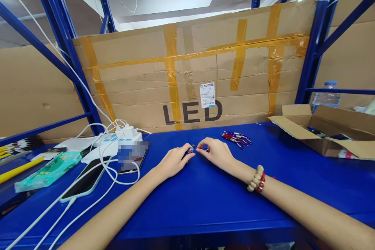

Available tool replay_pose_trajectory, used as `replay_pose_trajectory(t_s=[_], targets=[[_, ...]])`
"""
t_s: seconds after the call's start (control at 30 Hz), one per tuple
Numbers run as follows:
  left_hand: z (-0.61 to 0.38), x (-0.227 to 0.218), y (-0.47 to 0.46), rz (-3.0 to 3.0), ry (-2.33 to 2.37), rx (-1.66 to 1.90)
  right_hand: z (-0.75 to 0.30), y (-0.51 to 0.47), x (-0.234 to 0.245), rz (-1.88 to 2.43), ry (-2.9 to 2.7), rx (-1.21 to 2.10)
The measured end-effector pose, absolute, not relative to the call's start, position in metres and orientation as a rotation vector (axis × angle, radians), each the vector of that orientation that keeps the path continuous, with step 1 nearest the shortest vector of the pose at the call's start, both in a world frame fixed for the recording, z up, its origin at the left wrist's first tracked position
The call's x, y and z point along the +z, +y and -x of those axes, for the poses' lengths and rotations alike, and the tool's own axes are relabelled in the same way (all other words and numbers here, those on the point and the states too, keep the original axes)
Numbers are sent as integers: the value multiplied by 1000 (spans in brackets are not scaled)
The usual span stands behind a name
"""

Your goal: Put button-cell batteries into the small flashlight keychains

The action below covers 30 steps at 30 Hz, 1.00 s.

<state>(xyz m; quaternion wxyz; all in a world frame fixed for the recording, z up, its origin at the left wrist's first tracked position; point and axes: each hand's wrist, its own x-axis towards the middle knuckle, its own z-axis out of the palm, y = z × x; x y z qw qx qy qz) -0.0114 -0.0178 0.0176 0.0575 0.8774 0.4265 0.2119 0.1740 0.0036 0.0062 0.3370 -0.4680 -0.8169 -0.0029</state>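
Note:
My left hand (175,161) is just above the blue tabletop, thumb and fingers closed around a small shiny piece (190,150), mostly covered by the fingertips. My right hand (216,151), with a beaded bracelet on its wrist, faces it a short gap away. Its thumb and forefinger are pinched together, and something dark and glossy (206,149) shows partly beneath the curled fingers. What kind either piece is, I cannot make out. Beyond the right hand lies a loose pile of slim red and purple pen-like items (236,139).
An open cardboard box (316,140) with dark items inside stands at the right. Over on the left are a charging phone (86,179), a second dark device (140,158), a white power strip (133,137), tangled white cables and a green packet (49,172). A taped cardboard panel (140,97) closes the back.

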Motion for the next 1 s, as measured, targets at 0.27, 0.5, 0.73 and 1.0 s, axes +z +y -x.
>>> replay_pose_trajectory(t_s=[0.27, 0.5, 0.73, 1.0], targets=[[13, 13, -14, -2786, 1326, 626, -168, 1, 5, 883, -2027, 68], [14, 10, -13, -2803, 1324, 632, -167, 2, 2, 813, -2016, 139], [13, 12, -14, -2775, 1325, 625, -168, 1, 3, 754, -2031, 156], [11, 16, -18, -2678, 1338, 643, -167, 2, 1, 699, -2022, 140]])
